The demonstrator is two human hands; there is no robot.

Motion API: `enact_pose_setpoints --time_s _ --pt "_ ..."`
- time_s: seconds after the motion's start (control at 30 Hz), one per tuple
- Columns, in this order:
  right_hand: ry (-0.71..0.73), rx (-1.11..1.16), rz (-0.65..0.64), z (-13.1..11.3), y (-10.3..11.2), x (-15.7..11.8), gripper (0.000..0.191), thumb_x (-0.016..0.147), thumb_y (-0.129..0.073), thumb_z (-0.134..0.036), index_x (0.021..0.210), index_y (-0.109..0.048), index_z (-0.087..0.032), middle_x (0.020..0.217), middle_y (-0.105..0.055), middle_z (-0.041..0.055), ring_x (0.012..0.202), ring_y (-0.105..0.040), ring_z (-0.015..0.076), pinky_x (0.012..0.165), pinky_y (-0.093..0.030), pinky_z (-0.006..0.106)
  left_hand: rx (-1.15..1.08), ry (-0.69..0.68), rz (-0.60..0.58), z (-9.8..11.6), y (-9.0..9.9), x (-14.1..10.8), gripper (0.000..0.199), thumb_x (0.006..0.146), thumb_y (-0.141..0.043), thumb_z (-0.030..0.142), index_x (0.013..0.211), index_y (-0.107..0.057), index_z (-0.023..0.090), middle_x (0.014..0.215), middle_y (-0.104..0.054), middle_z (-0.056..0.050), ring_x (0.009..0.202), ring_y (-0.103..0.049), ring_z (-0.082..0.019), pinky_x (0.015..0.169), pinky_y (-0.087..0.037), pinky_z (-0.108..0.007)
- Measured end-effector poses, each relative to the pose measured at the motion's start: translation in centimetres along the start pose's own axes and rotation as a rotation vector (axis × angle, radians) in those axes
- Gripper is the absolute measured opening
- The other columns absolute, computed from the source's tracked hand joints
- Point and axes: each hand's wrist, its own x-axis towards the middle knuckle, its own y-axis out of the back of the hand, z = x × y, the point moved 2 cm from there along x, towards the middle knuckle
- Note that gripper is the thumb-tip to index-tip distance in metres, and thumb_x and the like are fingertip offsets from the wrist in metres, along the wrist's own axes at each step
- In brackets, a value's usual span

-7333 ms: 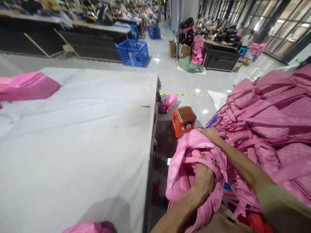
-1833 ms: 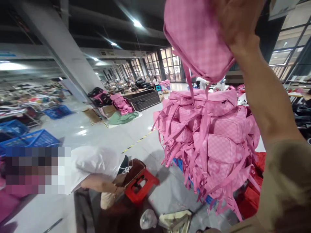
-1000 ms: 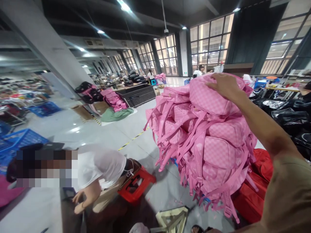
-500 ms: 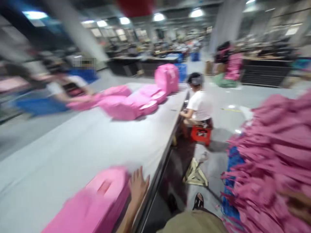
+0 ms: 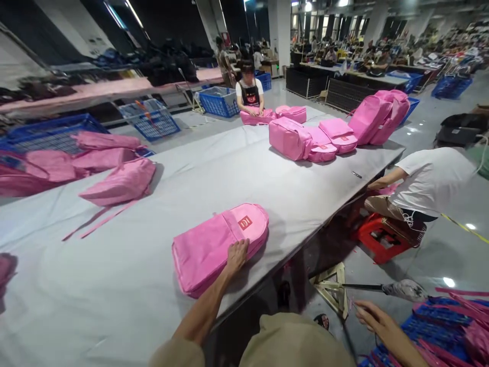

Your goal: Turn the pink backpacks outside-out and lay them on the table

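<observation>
A pink backpack [image 5: 206,244] with a red label lies flat on the white-covered table [image 5: 126,285] in front of me. My left hand [image 5: 237,256] is on its near side edge, the fingers curled over the pink fabric. Low on the right, off the table, is my right hand [image 5: 372,318], its fingers pinched together. Something small and thin pokes out at its fingertips, too small to name. Beneath that hand, a pile of pink straps and fabric [image 5: 476,339] lies on a blue basket [image 5: 431,326].
Several pink backpacks [image 5: 290,138] stand and lie at the far end. More pink bags [image 5: 118,183] are at the left. One co-worker [image 5: 250,94] works across the table; another person [image 5: 431,178] sits on a red stool [image 5: 382,239] at the right. A small dark tool [image 5: 356,174] lies near the edge.
My view has swung to the right-hand pile less and more over the table. My left hand, earlier spread beside the backpack, now rests on it. The right hand has come away from the pile.
</observation>
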Motion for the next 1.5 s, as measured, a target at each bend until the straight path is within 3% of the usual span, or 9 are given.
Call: enact_pose_setpoints --time_s 0.23,0.37,0.57,0.73,0.9,1.03,1.13,1.37,1.5 --pt "-0.034 0.345 -0.101 -10.2 -10.6 10.3 0.081 0.074 -0.077 -0.084 0.124 -0.072 -0.02 0.12 -0.081 0.0167 0.101 -0.08 0.0284 0.089 -0.065 0.04 -0.238 -0.284 0.277 6.2 4.8 -2.8 0.048 0.107 -0.051 0.023 0.148 -0.073 0.032 0.147 -0.078 -0.007 0.127 -0.077 -0.027 0.104 -0.06 -0.038" --pt "0.108 0.411 0.009 -18.0 -10.3 11.7 0.078 0.096 -0.048 -0.09 0.116 -0.075 -0.019 0.114 -0.082 0.0143 0.113 -0.077 0.0295 0.101 -0.063 0.043 -0.502 -0.423 0.486 10.4 9.3 -4.6 0.043 0.109 -0.05 0.031 0.14 -0.079 0.03 0.14 -0.082 -0.007 0.129 -0.078 -0.027 0.106 -0.063 -0.039" --pt "0.564 0.213 0.195 -24.8 -7.7 9.1 0.077 0.101 -0.041 -0.087 0.1 -0.077 -0.018 0.112 -0.08 0.015 0.112 -0.07 0.0312 0.109 -0.052 0.043 -0.879 -0.248 0.403 11.8 11.8 -5.3 0.045 0.1 -0.061 0.052 0.129 -0.08 0.025 0.139 -0.081 -0.012 0.136 -0.074 -0.032 0.121 -0.057 -0.05" --pt "0.597 0.045 0.194 -26.0 -12.0 6.1 0.072 0.109 -0.029 -0.081 0.096 -0.07 -0.023 0.09 -0.076 0.0086 0.088 -0.066 0.0246 0.084 -0.05 0.034 -1.088 -0.048 0.351 11.9 17.0 -7.3 0.075 0.098 -0.065 0.07 0.156 -0.063 0.022 0.158 -0.069 -0.014 0.144 -0.065 -0.034 0.118 -0.054 -0.047" --pt "0.653 -0.088 -0.004 -26.8 -16.6 4.3 0.07 0.112 -0.03 -0.078 0.127 -0.072 -0.024 0.103 -0.08 0.0068 0.09 -0.073 0.025 0.083 -0.052 0.033 -0.928 0.271 0.411 10.6 22.0 -6.4 0.054 0.096 -0.062 0.078 0.104 -0.077 0.026 0.092 -0.078 -0.002 0.089 -0.07 -0.026 0.082 -0.051 -0.036" --pt "0.84 0.012 -0.057 -26.0 -19.7 5.8 0.073 0.113 -0.039 -0.07 0.168 -0.049 -0.021 0.161 -0.064 0.0143 0.145 -0.064 0.029 0.121 -0.052 0.044 -0.939 0.407 0.503 9.5 21.5 -5.5 0.046 0.099 -0.062 0.072 0.093 -0.073 0.027 0.087 -0.076 0.0 0.086 -0.069 -0.025 0.082 -0.047 -0.034" --pt "0.899 0.071 0.047 -24.0 -21.5 7.8 0.072 0.116 -0.033 -0.061 0.171 -0.046 -0.016 0.17 -0.055 0.0166 0.16 -0.051 0.0279 0.133 -0.044 0.048 -0.958 0.442 0.578 10.0 20.3 -5.6 0.045 0.1 -0.061 0.07 0.094 -0.071 0.027 0.089 -0.077 -0.001 0.086 -0.069 -0.026 0.082 -0.047 -0.035" --pt "0.843 -0.077 0.053 -16.4 -23.1 9.1 0.056 0.113 -0.037 -0.043 0.156 -0.062 -0.017 0.145 -0.074 0.0147 0.135 -0.071 0.0285 0.116 -0.058 0.048 -0.94 0.46 0.642 11.6 19.3 -5.5 0.04 0.101 -0.063 0.067 0.091 -0.066 0.028 0.084 -0.074 -0.001 0.081 -0.066 -0.025 0.08 -0.046 -0.034" --pt "0.957 -0.157 0.272 -17.7 -20.8 8.4 0.053 0.108 -0.047 -0.03 0.156 -0.063 -0.017 0.142 -0.076 0.0157 0.126 -0.075 0.028 0.108 -0.062 0.042 -0.931 0.329 0.668 12.4 19.1 -5.8 0.039 0.102 -0.062 0.063 0.087 -0.064 0.027 0.078 -0.068 0.001 0.076 -0.063 -0.021 0.077 -0.045 -0.032"
